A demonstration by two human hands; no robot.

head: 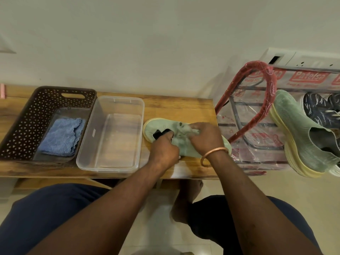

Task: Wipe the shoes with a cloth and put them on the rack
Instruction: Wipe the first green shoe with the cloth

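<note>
my left hand (pixel 163 146): grips the green shoe (pixel 152 128) at its dark opening, fingers curled in.
my right hand (pixel 206 138): holds a bunched grey cloth (pixel 181 133) against the upper.
shoe position: on the wooden table (pixel 174 105), just beside the clear tub (pixel 117 100).
rack (pixel 269 83): holds the matching green shoe (pixel 294 129) and navy shoes (pixel 318 109).
basket (pixel 27 126): holds a blue cloth (pixel 61 137).

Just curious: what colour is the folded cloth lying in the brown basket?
The folded cloth is blue; head view shows it.
</note>
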